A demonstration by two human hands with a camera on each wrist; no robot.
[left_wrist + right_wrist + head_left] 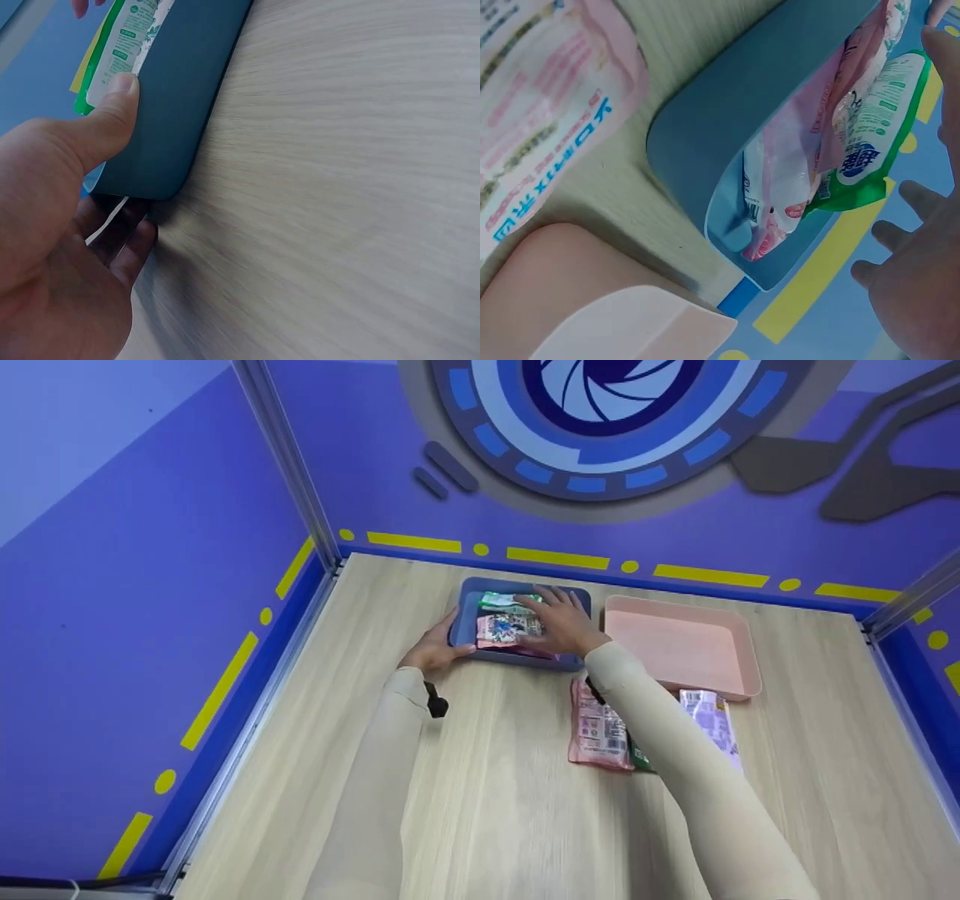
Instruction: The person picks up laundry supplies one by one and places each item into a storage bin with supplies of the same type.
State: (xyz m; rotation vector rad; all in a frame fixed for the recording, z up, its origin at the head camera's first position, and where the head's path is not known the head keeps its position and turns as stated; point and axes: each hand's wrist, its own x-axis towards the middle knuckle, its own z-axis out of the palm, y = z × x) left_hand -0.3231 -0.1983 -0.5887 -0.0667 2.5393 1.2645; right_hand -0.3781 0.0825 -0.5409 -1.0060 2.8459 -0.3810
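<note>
A dark blue tray (463, 615) stands at the back of the table with several snack packets in it. Among these I see a green-and-white packet (877, 127) and a pink patterned packet (495, 630). My left hand (433, 649) grips the tray's left end; its thumb lies on the front rim, and the other fingers are round the end, partly hidden. Over the packets, my right hand (559, 622) is spread with its fingers apart. In the right wrist view, that hand (922, 247) shows a gap to the packets and holds nothing.
A pink tray (675, 641) stands just right of the blue one. In front of it lie a pink packet (598, 727), a green packet (641, 759) and a purple packet (709, 716), partly covered by my right sleeve. A blue-purple wall (420, 521) rises behind the table.
</note>
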